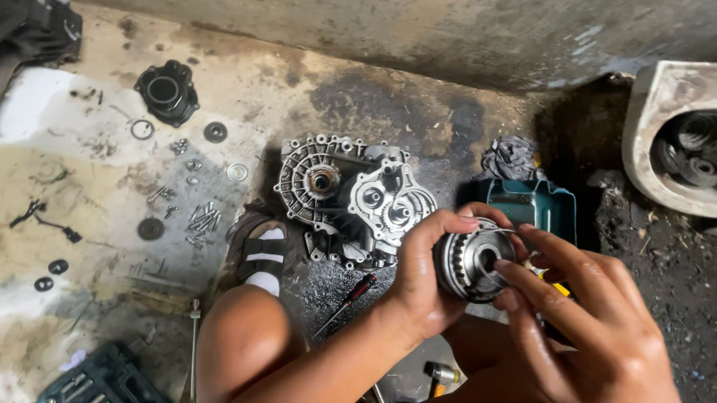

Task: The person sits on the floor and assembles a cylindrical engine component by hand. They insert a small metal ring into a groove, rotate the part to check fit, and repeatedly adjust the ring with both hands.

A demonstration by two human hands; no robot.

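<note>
While my left hand (419, 281) grips the gear hub (472, 264), my right hand's (594, 341) fingers (510, 274) pinch its centre; right of it, a white basin (660, 134) holds dark springs (695, 148).

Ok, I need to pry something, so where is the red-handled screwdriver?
In the head view the red-handled screwdriver lies on the dark floor at lower centre, just below the aluminium gearbox housing, between the sandalled foot and the left forearm.

Open floor lies to my left past scattered bolts (200, 219). Ahead, the gearbox casing (351, 197) blocks me; the green case (531, 207) stands behind it.
</note>
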